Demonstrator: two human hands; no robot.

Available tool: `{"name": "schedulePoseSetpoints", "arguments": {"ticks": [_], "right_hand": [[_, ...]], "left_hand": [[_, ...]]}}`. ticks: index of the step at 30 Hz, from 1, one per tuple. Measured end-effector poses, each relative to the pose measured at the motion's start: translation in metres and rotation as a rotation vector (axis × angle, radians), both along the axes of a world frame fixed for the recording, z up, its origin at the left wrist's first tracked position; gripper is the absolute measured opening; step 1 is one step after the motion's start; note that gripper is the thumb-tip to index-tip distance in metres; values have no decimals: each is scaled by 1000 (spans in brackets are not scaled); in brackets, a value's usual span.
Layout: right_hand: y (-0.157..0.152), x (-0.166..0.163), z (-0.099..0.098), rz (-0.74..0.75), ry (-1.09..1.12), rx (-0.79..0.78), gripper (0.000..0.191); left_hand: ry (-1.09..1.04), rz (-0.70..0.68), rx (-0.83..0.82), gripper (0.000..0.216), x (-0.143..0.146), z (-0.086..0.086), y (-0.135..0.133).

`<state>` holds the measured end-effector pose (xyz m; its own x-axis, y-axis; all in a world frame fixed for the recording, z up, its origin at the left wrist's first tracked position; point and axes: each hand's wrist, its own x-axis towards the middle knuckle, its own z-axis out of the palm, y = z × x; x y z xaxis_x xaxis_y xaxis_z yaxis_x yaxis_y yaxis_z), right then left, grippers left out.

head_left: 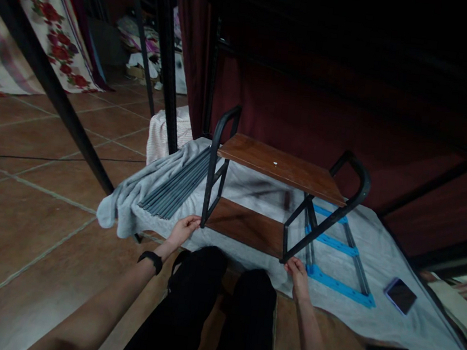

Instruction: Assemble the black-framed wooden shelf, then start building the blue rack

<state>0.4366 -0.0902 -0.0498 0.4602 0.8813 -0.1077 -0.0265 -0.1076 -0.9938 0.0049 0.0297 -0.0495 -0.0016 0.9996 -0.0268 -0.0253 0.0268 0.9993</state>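
A small two-tier shelf (pixel 283 166) with brown wooden boards and black metal side frames stands upright on a grey blanket (pixel 253 183). My left hand (pixel 184 230), with a dark band on its wrist, pinches the bottom front corner of the left side frame. At the opposite front corner, my right hand (pixel 297 273) has its fingers closed around the foot of the right side frame. The lower board (pixel 244 227) lies between the two hands. Some fingertips are hidden behind the frame.
Several grey rods (pixel 179 188) lie left of the shelf. To its right are a blue-and-dark ladder-like frame (pixel 341 285) and a phone (pixel 400 295). Black posts (pixel 168 61) rise at the left, before a tiled floor (pixel 30 219). A maroon curtain (pixel 275 106) hangs behind.
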Motion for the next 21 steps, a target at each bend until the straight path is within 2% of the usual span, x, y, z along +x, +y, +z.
{"name": "schedulePoseSetpoints", "arguments": {"ticks": [10,21], "right_hand": [[0,1,-2,-20,-40,-26,39],[4,2,-9,-39,-28,-17,34]], "left_hand": [[-15,42,-47,54,3,4,0],[75,41,-24,53,-1,10,0]]}}
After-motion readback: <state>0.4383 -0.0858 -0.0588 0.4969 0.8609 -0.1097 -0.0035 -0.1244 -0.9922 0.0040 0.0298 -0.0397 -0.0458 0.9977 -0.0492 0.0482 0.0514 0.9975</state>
